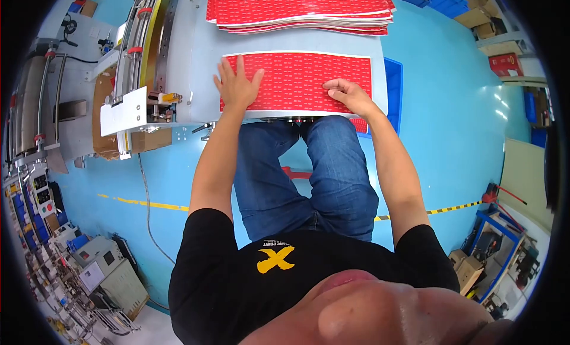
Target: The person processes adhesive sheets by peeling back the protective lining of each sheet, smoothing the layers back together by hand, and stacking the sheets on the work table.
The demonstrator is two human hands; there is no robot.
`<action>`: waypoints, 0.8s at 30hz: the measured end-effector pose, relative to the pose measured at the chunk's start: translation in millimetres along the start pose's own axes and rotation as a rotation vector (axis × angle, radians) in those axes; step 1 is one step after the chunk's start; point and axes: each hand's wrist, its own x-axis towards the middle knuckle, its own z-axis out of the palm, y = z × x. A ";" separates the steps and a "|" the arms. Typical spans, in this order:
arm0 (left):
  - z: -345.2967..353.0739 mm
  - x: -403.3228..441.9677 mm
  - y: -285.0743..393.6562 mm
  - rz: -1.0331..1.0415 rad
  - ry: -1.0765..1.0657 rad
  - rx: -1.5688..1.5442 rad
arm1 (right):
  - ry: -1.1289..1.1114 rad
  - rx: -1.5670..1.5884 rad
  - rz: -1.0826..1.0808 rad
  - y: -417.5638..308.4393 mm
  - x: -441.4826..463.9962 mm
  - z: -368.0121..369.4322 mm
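Note:
A red sheet [297, 78] printed with rows of small white marks lies flat on the grey work table before me, with pale edges. My left hand [239, 88] rests on its left end, fingers spread and palm down. Over the right end is my right hand [351, 98], its fingers loosely bent and the thumb apart from the index finger. Nothing shows between them; whether the fingertips touch the sheet I cannot tell. Farther back on the table sits a stack of similar red sheets [300, 6], layered somewhat unevenly.
A machine with metal rails [127, 66] and a white bracket [123, 111] stands at the table's left. A blue bin [393, 98] is beside the right edge, lower down. My knees are under the front edge. Shelving with boxes [504, 65] lines the far right.

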 end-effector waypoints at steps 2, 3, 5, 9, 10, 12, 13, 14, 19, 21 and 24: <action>6.5 0.7 0.9 -0.090 0.019 0.000 | 0.019 -0.027 -0.028 0.0 -3.8 2.7; 0.9 -0.2 5.4 -0.156 -0.023 -0.009 | 0.035 -0.043 -0.040 -1.7 -7.0 2.8; -1.7 -1.3 8.8 -0.200 -0.063 0.031 | 0.102 -0.061 -0.067 13.7 -8.9 5.0; 21.7 -1.9 4.3 -0.179 0.086 0.044 | 0.603 -0.022 -0.098 39.7 -54.5 -10.1; 10.2 -6.9 19.7 0.008 0.123 -0.013 | 0.768 0.001 -0.088 48.3 -67.2 -17.3; -10.9 -21.1 62.2 0.383 0.191 -0.121 | 0.777 0.037 0.007 60.9 -86.3 -22.2; -15.8 -27.8 89.3 0.515 0.144 -0.306 | 0.695 0.091 0.049 63.1 -92.3 -22.0; -16.8 -37.1 118.3 0.643 0.095 -0.493 | 0.612 0.142 0.089 65.2 -97.5 -23.0; -10.2 -79.0 212.9 0.611 -0.311 -0.714 | 0.528 0.179 0.100 66.3 -97.7 -23.7; -5.9 -84.6 222.8 0.620 -0.281 -0.709 | 0.526 0.188 0.074 70.8 -96.2 -25.3; -2.9 -87.2 228.6 0.611 -0.271 -0.703 | 0.534 0.208 0.046 75.9 -93.2 -25.2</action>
